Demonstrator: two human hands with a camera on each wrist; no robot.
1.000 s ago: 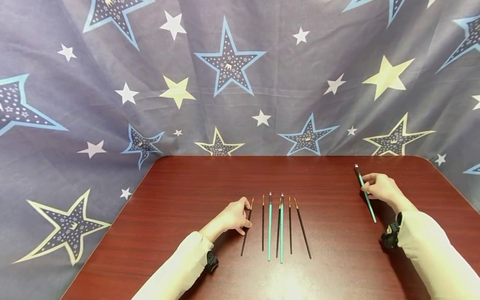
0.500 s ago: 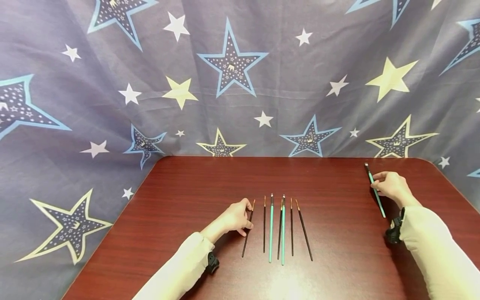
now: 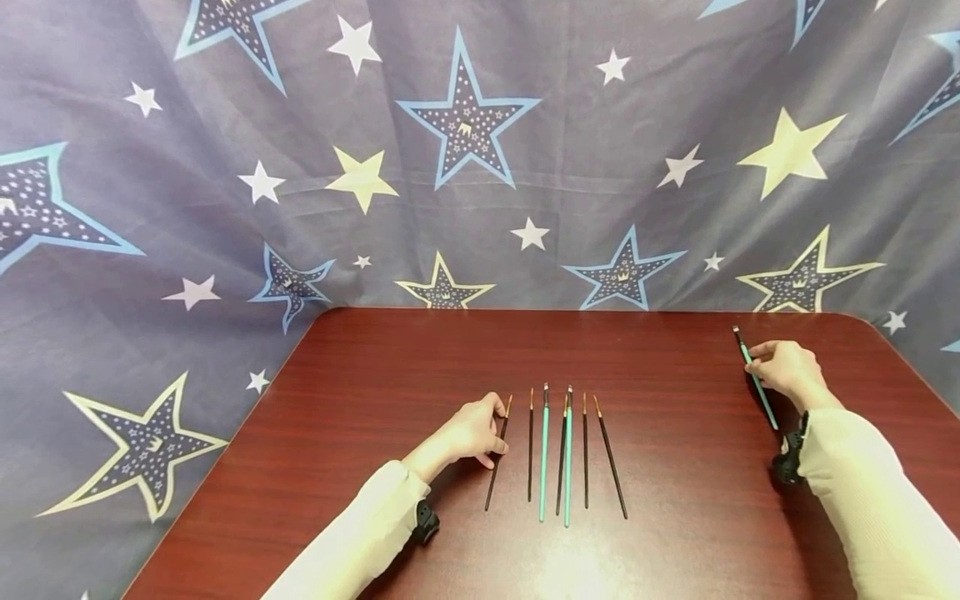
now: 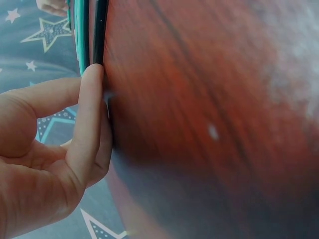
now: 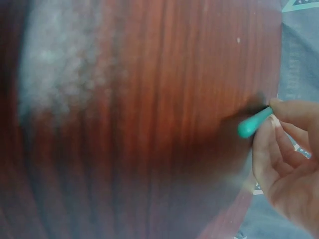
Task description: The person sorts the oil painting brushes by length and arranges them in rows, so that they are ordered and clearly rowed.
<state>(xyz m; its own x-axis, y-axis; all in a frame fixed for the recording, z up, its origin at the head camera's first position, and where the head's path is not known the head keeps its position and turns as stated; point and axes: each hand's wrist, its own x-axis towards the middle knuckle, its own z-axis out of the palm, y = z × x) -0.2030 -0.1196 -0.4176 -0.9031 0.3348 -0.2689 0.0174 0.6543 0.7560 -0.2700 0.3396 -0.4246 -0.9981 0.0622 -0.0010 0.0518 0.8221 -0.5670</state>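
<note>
At the left end of a row of brushes, my left hand [image 3: 467,429] pinches a thin dark paintbrush [image 3: 492,487] with an orange tip, low at the table. In the left wrist view its black handle [image 4: 100,30] runs up from my fingertips. Far right, my right hand [image 3: 789,368] grips a turquoise paintbrush [image 3: 763,402] between thumb and fingers, bristle end toward the back edge. The right wrist view shows the rounded turquoise handle end [image 5: 253,125] sticking out past the fingertips.
Several more brushes lie roughly side by side mid-table: dark ones [image 3: 612,458] and two turquoise ones [image 3: 543,467], one close against a dark brush. The reddish-brown table [image 3: 420,350] ends at a star-patterned curtain [image 3: 555,108] behind it.
My right hand has carried the turquoise paintbrush a little to the right, mostly in the first half second. My left hand keeps its place at the dark brush; the view shifts slightly.
</note>
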